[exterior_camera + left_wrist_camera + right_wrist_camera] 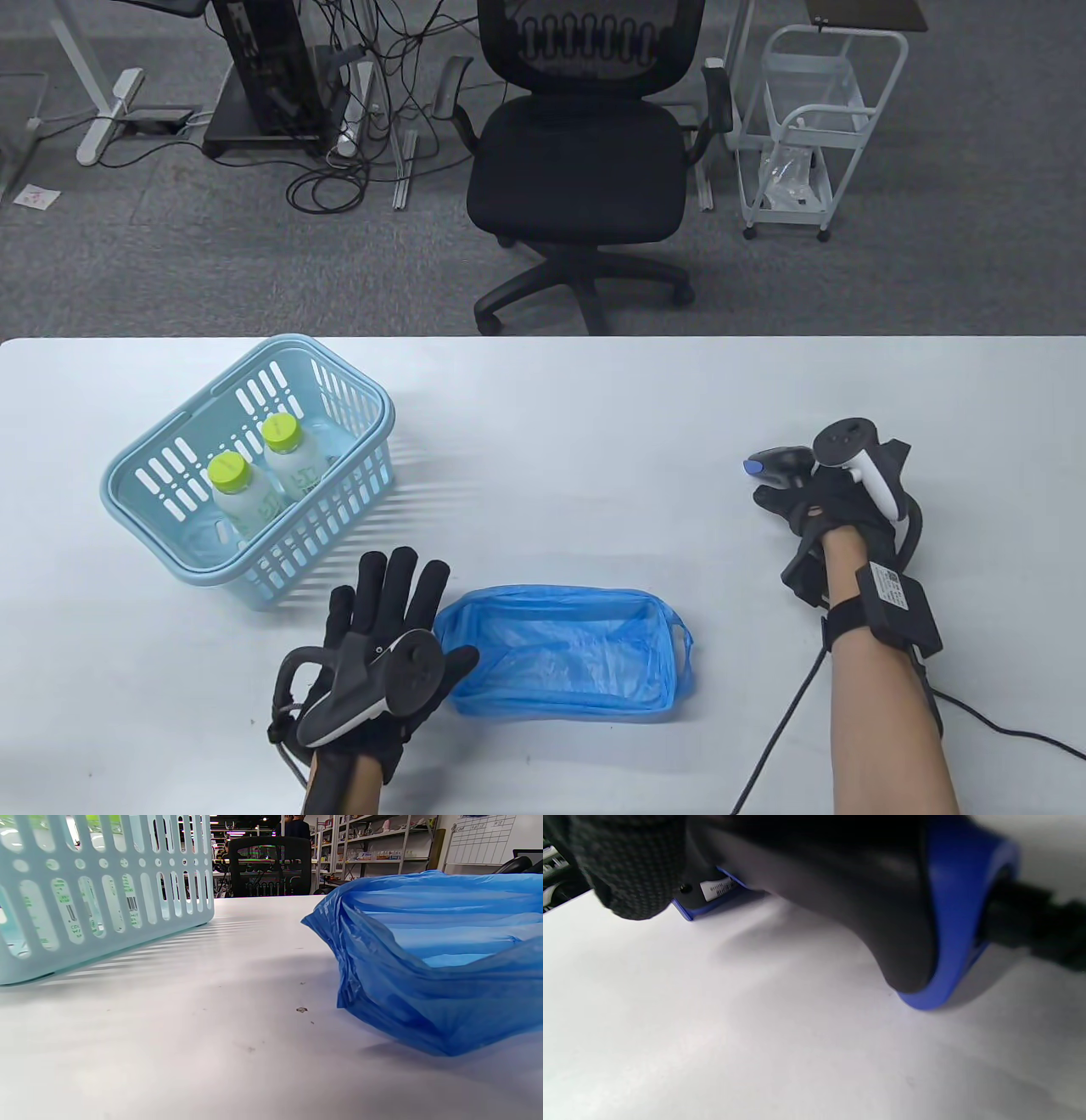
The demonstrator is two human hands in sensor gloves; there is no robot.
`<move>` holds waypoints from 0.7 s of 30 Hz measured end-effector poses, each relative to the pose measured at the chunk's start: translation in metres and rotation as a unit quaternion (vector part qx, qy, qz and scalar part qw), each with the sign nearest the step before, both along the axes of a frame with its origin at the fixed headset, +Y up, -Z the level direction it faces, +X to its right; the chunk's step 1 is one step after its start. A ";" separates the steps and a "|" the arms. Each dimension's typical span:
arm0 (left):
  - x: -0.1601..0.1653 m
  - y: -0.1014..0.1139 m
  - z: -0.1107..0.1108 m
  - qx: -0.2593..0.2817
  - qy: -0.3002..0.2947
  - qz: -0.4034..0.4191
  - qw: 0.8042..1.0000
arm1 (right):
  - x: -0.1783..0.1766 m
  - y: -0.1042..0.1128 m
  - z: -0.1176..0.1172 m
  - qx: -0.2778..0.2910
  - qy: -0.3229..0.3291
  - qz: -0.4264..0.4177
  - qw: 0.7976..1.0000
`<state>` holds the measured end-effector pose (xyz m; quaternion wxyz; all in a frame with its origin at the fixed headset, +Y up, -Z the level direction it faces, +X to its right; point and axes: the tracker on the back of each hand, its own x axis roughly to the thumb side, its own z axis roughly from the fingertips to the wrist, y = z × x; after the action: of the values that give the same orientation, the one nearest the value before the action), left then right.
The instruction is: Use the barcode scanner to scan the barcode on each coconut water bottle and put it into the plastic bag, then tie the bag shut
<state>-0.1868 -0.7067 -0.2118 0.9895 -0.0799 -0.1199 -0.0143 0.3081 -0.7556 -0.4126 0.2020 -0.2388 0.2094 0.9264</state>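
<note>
Two coconut water bottles (259, 480) stand upright side by side inside a pale blue slotted basket (153, 450) on the left of the white table (551, 407); both have lime-green caps, and their white labels carry green print too small to read from above; through the basket's slots in the left wrist view (106, 899) a barcode and more green lettering show on the labels, but none of it is legible. The blue plastic bag (564, 649) lies near the table's front edge, just right of the basket, its mouth spread open into a rough rectangle with one handle loop at its right end; in the left wrist view its crumpled wall (424, 984) rises close by.

The left hand (382, 628) sits between basket and bag, fingers straight and spread, pointing away from the person, holding nothing; whether it rests on the table cannot be told.

The right hand (814, 505) is well off to the right, its fingers curled round the handle of the barcode scanner (776, 465), a dark grey body with blue trim; the right wrist view shows the scanner (840, 891) touching the table at its blue base ring, a cable running from that end, and a small white sticker whose print is too blurred to read; a gloved fingertip (628, 866) wraps its upper side.
</note>
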 end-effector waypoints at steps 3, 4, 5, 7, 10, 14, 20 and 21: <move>0.002 -0.001 0.000 0.001 -0.003 -0.003 1.000 | -0.001 -0.003 0.002 0.031 -0.021 0.014 0.999; 0.003 -0.001 -0.001 0.000 -0.003 -0.005 1.000 | -0.001 -0.003 0.002 0.037 -0.019 0.016 0.999; 0.003 -0.002 -0.001 -0.002 -0.004 -0.006 1.000 | -0.001 -0.003 0.004 0.049 -0.018 0.008 0.999; 0.003 -0.002 -0.001 -0.004 -0.003 -0.008 1.000 | -0.004 0.001 0.008 0.072 -0.009 -0.003 0.997; 0.002 -0.003 -0.001 -0.006 -0.001 -0.011 1.000 | -0.009 0.014 0.019 0.114 0.012 0.000 0.993; 0.003 -0.005 -0.002 -0.011 0.001 -0.017 1.000 | -0.018 0.034 0.035 0.141 0.031 -0.022 0.989; 0.005 -0.008 -0.006 -0.017 -0.005 -0.017 1.000 | -0.038 0.071 0.066 0.205 0.065 -0.033 0.976; 0.005 -0.008 -0.006 -0.017 -0.006 -0.016 1.000 | -0.043 0.076 0.072 0.213 0.071 -0.039 0.974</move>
<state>-0.1814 -0.7147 -0.2181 0.9868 -0.0988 -0.1253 -0.0283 0.2656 -0.6794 -0.3405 0.2687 -0.1160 0.0296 0.9558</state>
